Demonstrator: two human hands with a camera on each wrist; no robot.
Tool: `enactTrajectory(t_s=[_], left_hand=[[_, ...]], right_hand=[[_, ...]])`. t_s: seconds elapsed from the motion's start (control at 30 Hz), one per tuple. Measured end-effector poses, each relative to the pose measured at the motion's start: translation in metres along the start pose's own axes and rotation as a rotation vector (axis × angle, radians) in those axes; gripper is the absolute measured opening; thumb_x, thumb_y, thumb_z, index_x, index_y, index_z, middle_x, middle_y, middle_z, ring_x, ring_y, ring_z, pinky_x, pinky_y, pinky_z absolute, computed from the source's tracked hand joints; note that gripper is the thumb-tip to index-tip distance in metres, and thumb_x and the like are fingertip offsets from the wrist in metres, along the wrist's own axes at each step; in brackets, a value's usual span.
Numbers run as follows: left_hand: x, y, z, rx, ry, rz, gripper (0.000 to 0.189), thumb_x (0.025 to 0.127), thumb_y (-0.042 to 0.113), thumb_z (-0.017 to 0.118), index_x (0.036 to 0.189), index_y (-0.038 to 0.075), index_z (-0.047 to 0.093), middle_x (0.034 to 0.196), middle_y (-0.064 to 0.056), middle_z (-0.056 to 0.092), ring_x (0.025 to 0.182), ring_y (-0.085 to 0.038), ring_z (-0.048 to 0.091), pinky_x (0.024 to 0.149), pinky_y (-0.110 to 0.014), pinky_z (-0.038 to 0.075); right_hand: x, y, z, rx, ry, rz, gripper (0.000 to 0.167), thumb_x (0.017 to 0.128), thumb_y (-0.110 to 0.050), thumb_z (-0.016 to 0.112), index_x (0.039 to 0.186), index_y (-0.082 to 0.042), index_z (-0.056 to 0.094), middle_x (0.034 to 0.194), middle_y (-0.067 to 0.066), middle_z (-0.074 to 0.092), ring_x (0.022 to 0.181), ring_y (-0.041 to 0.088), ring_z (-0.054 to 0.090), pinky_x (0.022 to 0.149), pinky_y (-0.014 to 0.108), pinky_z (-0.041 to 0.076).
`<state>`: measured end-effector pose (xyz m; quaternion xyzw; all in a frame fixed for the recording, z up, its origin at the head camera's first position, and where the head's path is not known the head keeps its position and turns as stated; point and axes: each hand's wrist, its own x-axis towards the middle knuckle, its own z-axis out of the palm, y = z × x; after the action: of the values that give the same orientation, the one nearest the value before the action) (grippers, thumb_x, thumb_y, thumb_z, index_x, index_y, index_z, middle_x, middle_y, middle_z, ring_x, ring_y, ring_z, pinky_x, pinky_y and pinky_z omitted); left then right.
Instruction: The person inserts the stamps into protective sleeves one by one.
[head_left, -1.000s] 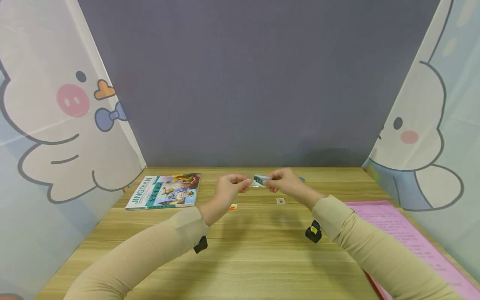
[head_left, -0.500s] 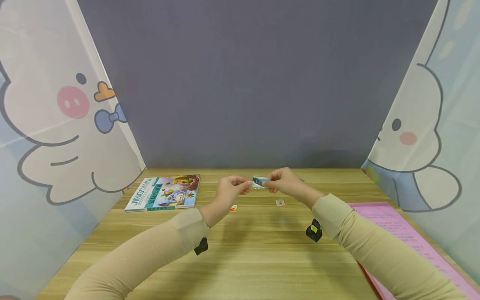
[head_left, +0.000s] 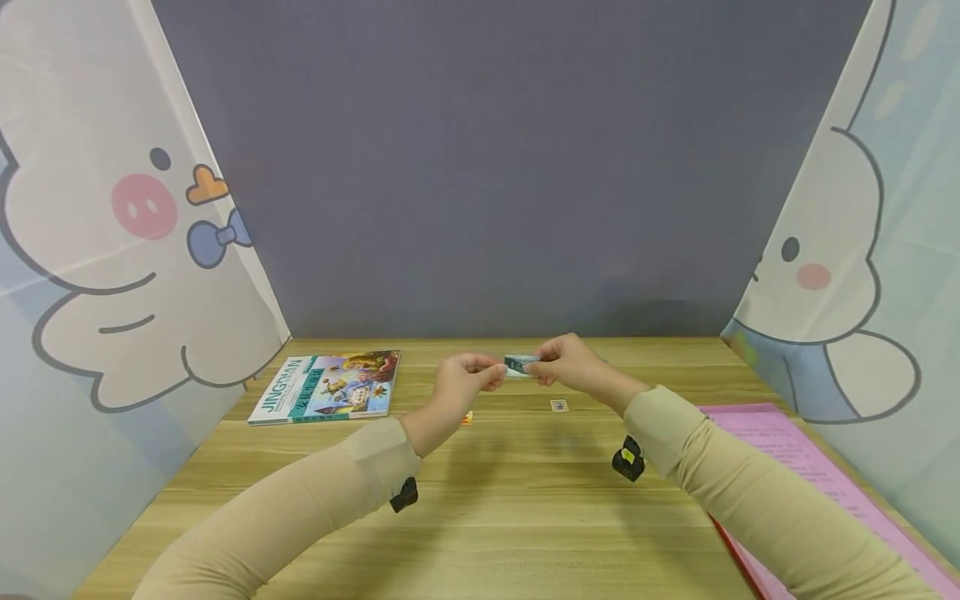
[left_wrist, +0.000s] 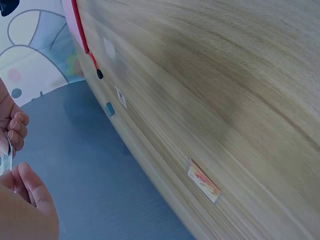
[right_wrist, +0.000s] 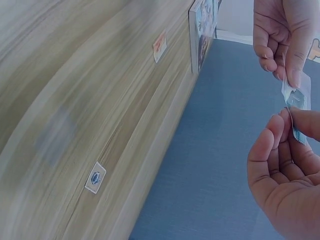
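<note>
Both hands meet over the far part of the table, with a small teal stamp (head_left: 517,365) between them. My left hand (head_left: 456,385) pinches the left end of a clear plastic sleeve (right_wrist: 306,85) by thumb and fingers. My right hand (head_left: 573,367) pinches the stamp's other end, its thumb across the front. In the right wrist view the stamp's toothed edge shows below the right thumb, and its upper part overlaps the sleeve. On the table below lie an orange-and-white stamp (left_wrist: 203,180) and a small white stamp with a dark blue motif (right_wrist: 95,177).
A picture book (head_left: 326,387) lies at the far left. Along the right side is a pink printed sheet (head_left: 810,475) over something red-edged. A small blue block (left_wrist: 110,109) sits near the far table edge. A grey wall (head_left: 510,167) rises behind the table.
The stamp has moved slightly left toward my left fingers and become more level. Both hands keep their pinch and have barely moved.
</note>
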<state>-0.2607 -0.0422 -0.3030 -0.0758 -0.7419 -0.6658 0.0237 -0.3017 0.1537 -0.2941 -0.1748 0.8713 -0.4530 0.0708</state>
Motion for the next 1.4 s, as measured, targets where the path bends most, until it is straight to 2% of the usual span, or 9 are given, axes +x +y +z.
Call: enactTrajectory(t_s=[0.17, 0.37, 0.53, 0.67, 0.73, 0.9, 0.97, 1.23, 1.4], left_hand=[[0.001, -0.002, -0.001, -0.011, -0.012, -0.001, 0.019, 0.09, 0.006, 0.068, 0.101, -0.009, 0.069, 0.088, -0.018, 0.071, 0.085, -0.03, 0.07, 0.081, -0.037, 0.06], [0.002, -0.003, -0.002, -0.014, -0.012, -0.008, 0.02, 0.091, 0.008, 0.068, 0.103, -0.008, 0.069, 0.089, -0.017, 0.071, 0.081, -0.023, 0.069, 0.08, -0.035, 0.06], [0.002, -0.002, -0.003, -0.008, -0.005, 0.001, 0.02, 0.091, 0.009, 0.067, 0.103, -0.008, 0.07, 0.093, -0.021, 0.071, 0.077, -0.018, 0.068, 0.077, -0.031, 0.06], [0.002, -0.002, -0.003, -0.004, -0.001, 0.008, 0.02, 0.091, 0.008, 0.068, 0.103, -0.008, 0.07, 0.094, -0.022, 0.071, 0.077, -0.018, 0.068, 0.075, -0.028, 0.06], [0.002, -0.001, -0.002, -0.005, 0.002, 0.007, 0.021, 0.091, 0.008, 0.067, 0.103, -0.008, 0.07, 0.096, -0.024, 0.07, 0.08, -0.023, 0.069, 0.075, -0.029, 0.06], [0.018, -0.021, -0.001, -0.011, 0.019, 0.008, 0.022, 0.089, 0.015, 0.07, 0.102, -0.002, 0.072, 0.094, -0.019, 0.072, 0.08, -0.021, 0.07, 0.077, -0.03, 0.061], [0.024, -0.029, -0.001, -0.016, 0.022, 0.008, 0.023, 0.088, 0.018, 0.072, 0.101, 0.0, 0.072, 0.092, -0.015, 0.072, 0.078, -0.015, 0.069, 0.077, -0.031, 0.061], [0.027, -0.028, 0.001, -0.04, 0.022, -0.007, 0.025, 0.089, 0.016, 0.071, 0.106, -0.003, 0.07, 0.095, -0.017, 0.072, 0.08, -0.017, 0.07, 0.077, -0.03, 0.061], [0.027, -0.029, 0.001, -0.061, 0.033, -0.006, 0.025, 0.089, 0.015, 0.071, 0.105, -0.004, 0.07, 0.094, -0.017, 0.072, 0.074, -0.011, 0.068, 0.076, -0.03, 0.061]], right_hand=[[-0.001, -0.002, 0.001, 0.01, 0.013, 0.016, 0.017, 0.093, -0.019, 0.066, 0.093, -0.003, 0.071, 0.077, 0.002, 0.066, 0.084, 0.033, 0.063, 0.069, 0.028, 0.055], [-0.001, 0.002, 0.0, 0.057, 0.009, 0.025, 0.022, 0.095, -0.023, 0.064, 0.101, -0.002, 0.069, 0.085, 0.007, 0.068, 0.079, 0.019, 0.064, 0.075, 0.032, 0.057], [-0.004, 0.006, -0.003, 0.166, 0.048, 0.024, 0.025, 0.096, -0.018, 0.062, 0.111, 0.002, 0.064, 0.092, 0.012, 0.068, 0.079, 0.018, 0.064, 0.076, 0.032, 0.059], [-0.006, 0.007, -0.004, 0.209, 0.056, 0.028, 0.024, 0.095, -0.016, 0.063, 0.108, 0.004, 0.064, 0.094, 0.014, 0.068, 0.077, 0.015, 0.063, 0.074, 0.028, 0.058], [-0.006, 0.008, -0.003, 0.224, 0.058, 0.028, 0.024, 0.095, -0.015, 0.063, 0.108, 0.005, 0.063, 0.093, 0.015, 0.068, 0.077, 0.014, 0.063, 0.075, 0.029, 0.058], [-0.006, 0.007, -0.002, 0.244, 0.082, 0.027, 0.026, 0.095, -0.014, 0.062, 0.109, 0.008, 0.062, 0.086, 0.008, 0.068, 0.079, 0.016, 0.065, 0.077, 0.03, 0.058], [-0.005, 0.007, -0.001, 0.248, 0.096, 0.028, 0.026, 0.095, -0.014, 0.062, 0.109, 0.009, 0.062, 0.083, 0.005, 0.068, 0.079, 0.016, 0.065, 0.075, 0.028, 0.058], [-0.004, 0.007, 0.003, 0.288, 0.145, 0.052, 0.025, 0.095, -0.014, 0.062, 0.108, 0.007, 0.064, 0.088, 0.01, 0.069, 0.08, 0.018, 0.066, 0.073, 0.026, 0.058], [-0.003, 0.006, 0.007, 0.292, 0.173, 0.076, 0.023, 0.096, -0.016, 0.062, 0.108, 0.004, 0.065, 0.091, 0.01, 0.07, 0.082, 0.019, 0.066, 0.075, 0.028, 0.058]])
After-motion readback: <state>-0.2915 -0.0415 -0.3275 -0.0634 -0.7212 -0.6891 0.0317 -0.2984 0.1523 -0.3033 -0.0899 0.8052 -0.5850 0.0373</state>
